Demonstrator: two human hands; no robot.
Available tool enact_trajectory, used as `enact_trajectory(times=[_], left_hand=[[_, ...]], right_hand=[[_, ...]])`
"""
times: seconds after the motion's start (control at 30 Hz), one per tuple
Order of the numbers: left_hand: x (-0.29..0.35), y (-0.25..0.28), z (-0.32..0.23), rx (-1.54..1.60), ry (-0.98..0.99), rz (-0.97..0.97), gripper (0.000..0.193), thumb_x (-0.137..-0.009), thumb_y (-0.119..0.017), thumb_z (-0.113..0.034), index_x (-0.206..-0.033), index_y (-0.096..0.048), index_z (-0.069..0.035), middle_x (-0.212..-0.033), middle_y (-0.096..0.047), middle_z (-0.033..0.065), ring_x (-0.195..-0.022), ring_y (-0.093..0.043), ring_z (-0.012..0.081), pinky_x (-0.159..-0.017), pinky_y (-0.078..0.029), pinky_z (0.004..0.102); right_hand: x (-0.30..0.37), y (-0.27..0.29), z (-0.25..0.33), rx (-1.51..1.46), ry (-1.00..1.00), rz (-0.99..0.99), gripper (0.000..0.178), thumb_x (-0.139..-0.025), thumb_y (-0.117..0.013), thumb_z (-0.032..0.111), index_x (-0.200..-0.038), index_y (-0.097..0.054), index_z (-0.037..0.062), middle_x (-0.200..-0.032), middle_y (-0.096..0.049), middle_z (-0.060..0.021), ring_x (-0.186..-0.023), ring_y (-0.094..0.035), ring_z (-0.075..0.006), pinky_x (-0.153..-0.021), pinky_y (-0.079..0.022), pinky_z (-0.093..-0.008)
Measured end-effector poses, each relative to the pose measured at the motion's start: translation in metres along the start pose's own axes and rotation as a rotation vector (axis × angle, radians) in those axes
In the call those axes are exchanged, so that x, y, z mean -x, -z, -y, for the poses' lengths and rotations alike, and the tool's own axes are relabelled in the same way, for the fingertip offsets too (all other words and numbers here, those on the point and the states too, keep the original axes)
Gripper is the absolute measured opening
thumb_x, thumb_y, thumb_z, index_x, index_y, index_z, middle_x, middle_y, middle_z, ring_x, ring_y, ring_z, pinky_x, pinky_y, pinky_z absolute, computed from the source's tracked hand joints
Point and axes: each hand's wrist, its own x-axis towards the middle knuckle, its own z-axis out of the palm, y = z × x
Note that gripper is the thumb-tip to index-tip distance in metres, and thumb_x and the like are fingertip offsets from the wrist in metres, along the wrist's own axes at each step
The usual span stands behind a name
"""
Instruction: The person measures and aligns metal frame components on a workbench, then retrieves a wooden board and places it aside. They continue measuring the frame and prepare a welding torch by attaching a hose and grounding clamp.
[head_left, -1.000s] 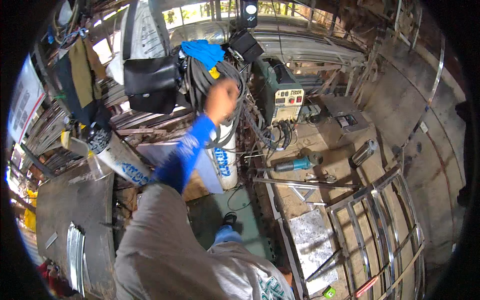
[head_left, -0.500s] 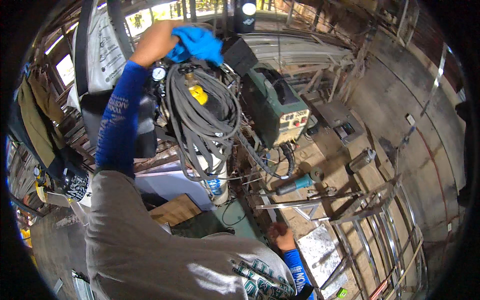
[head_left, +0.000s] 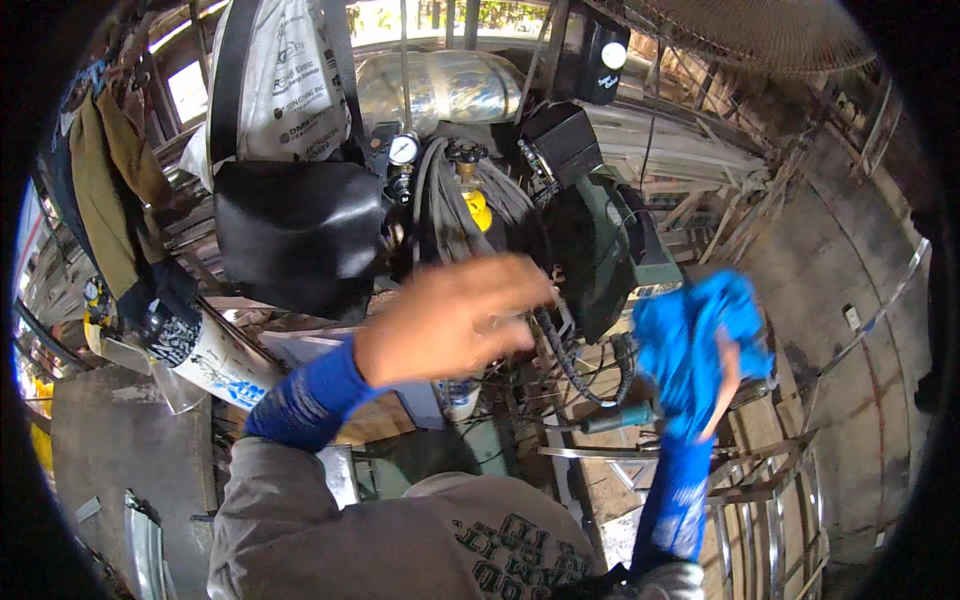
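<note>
A crumpled blue cloth (head_left: pixel 690 325) hangs from my right hand (head_left: pixel 727 385), which is shut on it; most of that hand's fingers are hidden by the folds. My left hand (head_left: pixel 455 318) is in mid-air in front of the coiled grey hoses (head_left: pixel 500 205), slightly smeared by motion. Its fingers are stretched out with the thumb apart, and nothing shows in it. Behind the cloth stands a green welding machine (head_left: pixel 655 265). A teal angle grinder (head_left: pixel 622 418) lies just below and left of the cloth.
A gas cylinder's yellow fitting (head_left: pixel 478 212) and a round gauge (head_left: pixel 403 150) stand among the hoses. To their left hangs a black cover (head_left: pixel 295 235). A white cylinder (head_left: pixel 225 362) leans further left. Metal frame bars (head_left: pixel 760 490) lie at the lower right, beside my right forearm.
The blue cloth has passed from my left hand to my right. My left hand has come down and rightward from above the hoses, its fingers now apart. My right hand has risen from low down.
</note>
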Motion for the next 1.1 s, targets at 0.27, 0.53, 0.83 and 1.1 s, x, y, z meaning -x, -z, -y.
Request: enact_trajectory(times=[0.27, 0.53, 0.83, 1.1], left_hand=[[-0.066, 0.075, 0.116, -0.664, 0.136, -0.379, 0.026, -0.087, -0.074, -0.022, -0.095, -0.068, 0.002, -0.091, -0.070, 0.0244, -0.085, -0.067, 0.0449, -0.076, -0.055, 0.0509], [-0.142, 0.062, 0.173, -0.887, 0.561, 0.407, 0.039, -0.079, -0.073, -0.024, -0.103, -0.071, 0.007, -0.103, -0.070, 0.0310, -0.103, -0.068, 0.0438, -0.088, -0.055, 0.0482], [-0.161, 0.080, 0.186, -0.690, 0.652, 0.186, 0.042, -0.073, -0.069, -0.025, -0.097, -0.073, 0.009, -0.104, -0.070, 0.0331, -0.099, -0.071, 0.0444, -0.084, -0.056, 0.0474], [-0.187, 0.074, 0.167, -0.543, 0.592, 0.020, 0.047, -0.088, -0.072, -0.030, -0.102, -0.068, 0.015, -0.093, -0.070, 0.0263, -0.077, -0.073, 0.0325, -0.073, -0.058, 0.0423]], right_hand=[[-0.177, 0.078, -0.001, 0.567, -0.114, -0.406, 0.054, -0.097, -0.065, 0.038, -0.138, -0.057, 0.0040, -0.127, -0.067, -0.0132, -0.100, -0.072, -0.0275, -0.080, -0.062, -0.0511], [-0.170, 0.119, -0.013, 1.111, 0.146, -0.440, 0.068, -0.089, -0.074, 0.046, -0.136, -0.052, 0.0023, -0.132, -0.062, -0.0158, -0.117, -0.063, -0.0262, -0.081, -0.058, -0.0465], [-0.090, 0.145, 0.035, 0.776, 0.100, -0.498, 0.040, -0.095, -0.070, 0.040, -0.121, -0.062, 0.0099, -0.117, -0.066, -0.0017, -0.103, -0.059, -0.0145, -0.077, -0.048, -0.0338], [-0.052, 0.123, 0.040, 0.736, 0.282, -0.285, 0.023, -0.101, -0.060, 0.021, -0.120, -0.065, 0.0092, -0.121, -0.064, -0.0026, -0.112, -0.064, -0.0179, -0.089, -0.054, -0.0359]])
